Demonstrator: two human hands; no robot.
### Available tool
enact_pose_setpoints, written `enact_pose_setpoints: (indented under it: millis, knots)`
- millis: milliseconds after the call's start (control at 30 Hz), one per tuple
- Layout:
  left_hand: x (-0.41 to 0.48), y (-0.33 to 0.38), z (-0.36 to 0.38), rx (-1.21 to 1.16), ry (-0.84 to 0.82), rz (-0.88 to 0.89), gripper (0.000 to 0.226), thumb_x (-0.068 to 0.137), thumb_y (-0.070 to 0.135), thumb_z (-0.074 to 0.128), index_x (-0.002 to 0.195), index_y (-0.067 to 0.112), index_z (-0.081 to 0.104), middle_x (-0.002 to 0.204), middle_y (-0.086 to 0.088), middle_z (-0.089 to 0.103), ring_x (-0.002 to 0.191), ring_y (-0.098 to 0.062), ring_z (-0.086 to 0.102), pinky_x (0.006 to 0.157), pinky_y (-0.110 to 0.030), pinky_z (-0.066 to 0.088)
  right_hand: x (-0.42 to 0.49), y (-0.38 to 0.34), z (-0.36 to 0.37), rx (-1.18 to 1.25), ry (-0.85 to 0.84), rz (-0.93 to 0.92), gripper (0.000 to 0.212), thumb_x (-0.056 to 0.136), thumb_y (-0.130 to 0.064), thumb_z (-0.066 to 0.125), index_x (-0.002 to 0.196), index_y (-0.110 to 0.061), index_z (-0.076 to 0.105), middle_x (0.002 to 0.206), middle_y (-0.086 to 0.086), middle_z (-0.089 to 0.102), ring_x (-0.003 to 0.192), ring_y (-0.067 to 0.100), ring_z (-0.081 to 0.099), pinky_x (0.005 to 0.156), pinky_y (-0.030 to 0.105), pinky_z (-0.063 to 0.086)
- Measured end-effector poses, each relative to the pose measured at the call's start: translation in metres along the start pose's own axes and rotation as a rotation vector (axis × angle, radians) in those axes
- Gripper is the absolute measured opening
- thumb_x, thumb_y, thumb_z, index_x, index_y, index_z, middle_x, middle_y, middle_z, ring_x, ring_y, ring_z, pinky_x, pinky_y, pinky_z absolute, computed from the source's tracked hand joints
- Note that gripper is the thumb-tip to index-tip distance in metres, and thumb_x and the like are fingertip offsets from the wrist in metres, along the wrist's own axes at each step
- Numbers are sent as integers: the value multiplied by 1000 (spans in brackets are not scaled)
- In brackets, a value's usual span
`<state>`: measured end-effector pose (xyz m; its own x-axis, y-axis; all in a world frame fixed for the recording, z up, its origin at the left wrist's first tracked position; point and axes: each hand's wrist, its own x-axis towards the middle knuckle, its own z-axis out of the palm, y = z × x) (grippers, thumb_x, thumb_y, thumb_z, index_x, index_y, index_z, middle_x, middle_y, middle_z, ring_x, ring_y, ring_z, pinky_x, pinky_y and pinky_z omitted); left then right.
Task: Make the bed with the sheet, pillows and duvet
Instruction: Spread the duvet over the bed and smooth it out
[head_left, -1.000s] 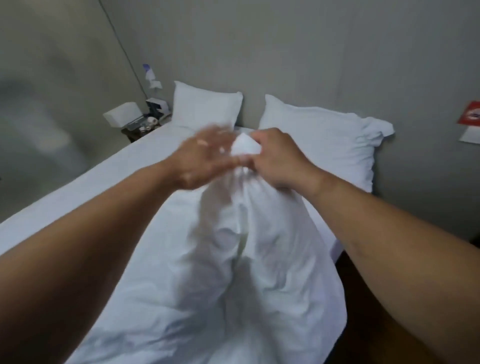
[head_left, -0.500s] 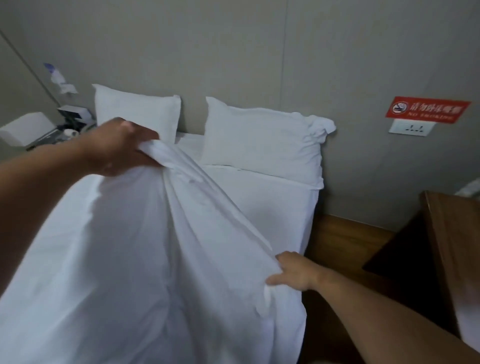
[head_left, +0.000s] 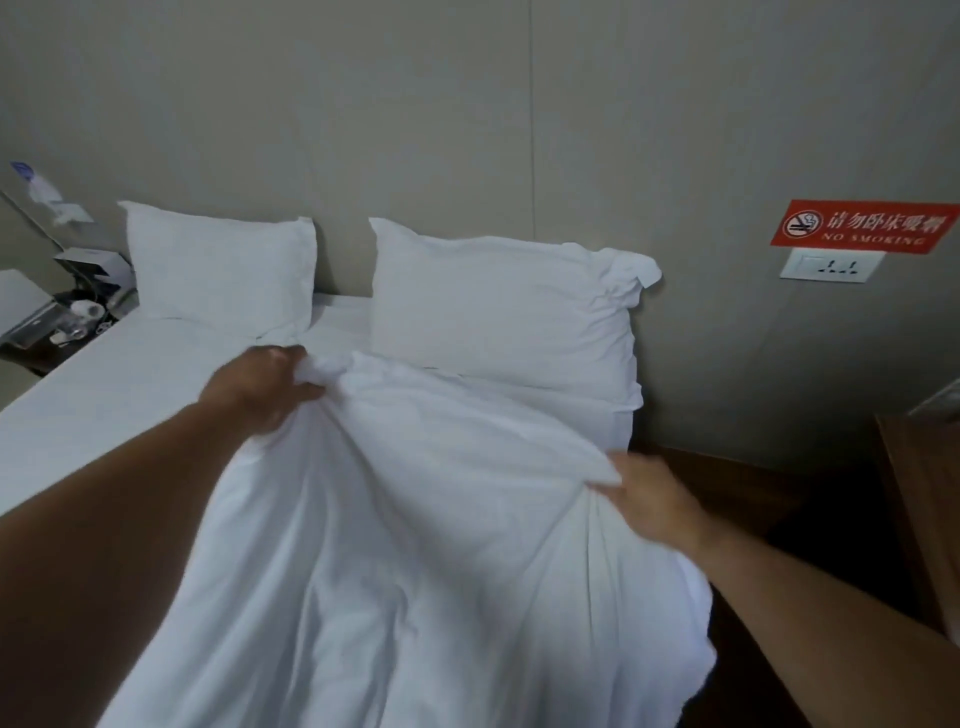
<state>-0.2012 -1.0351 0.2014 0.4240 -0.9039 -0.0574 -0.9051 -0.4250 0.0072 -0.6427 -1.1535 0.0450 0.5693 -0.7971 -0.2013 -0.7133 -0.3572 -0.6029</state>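
Head view: left hand (head_left: 260, 387) and right hand (head_left: 649, 499) each clutch the duvet (head_left: 415, 519) edge near the pillow (head_left: 498, 301); best draw it up evenly.

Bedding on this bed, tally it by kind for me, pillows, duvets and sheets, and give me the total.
Pillows: 2
Duvet: 1
Sheet: 1
Total: 4
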Motion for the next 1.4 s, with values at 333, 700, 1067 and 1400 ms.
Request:
enact_pose_setpoints:
  millis: [333, 700, 1067, 1400]
  knots:
    - [111, -38, 61, 237, -177, -517, 38, 90, 30, 60, 119, 7, 54, 117, -23, 58, 111, -42, 57, 100, -52, 46, 171, 28, -85, -266, -458, 20, 91, 58, -70, 81, 135, -31, 51, 131, -12, 54, 119, 17, 54, 98, 27, 44]
    - [159, 175, 284, 281, -495, 262, 97, 87, 56, 62, 158, 35, -2, 166, 1, -3, 153, -22, 2, 121, -44, 20, 148, 199, 142, 44, -490, 317, 126, 63, -56, 84, 158, -29, 6, 165, -2, 11, 150, 22, 15, 121, 43, 25]
    - [185, 143, 358, 551, -901, 446, 69, 87, 75, 45, 145, 39, 41, 144, 15, 52, 134, -9, 48, 111, -33, 35, 179, 179, 147, -84, -557, 4, 48, 91, -52, 59, 131, -31, 42, 123, 7, 64, 112, 31, 62, 89, 39, 51]
    - [353, 198, 296, 375, -182, 230, 92, 70, 61, 78, 144, 29, 35, 137, -12, 42, 128, -35, 39, 99, -54, 38, 373, 210, 24, -237, -288, 133, 78, 72, -58, 77, 135, -26, 46, 128, 6, 57, 112, 28, 56, 87, 41, 47]
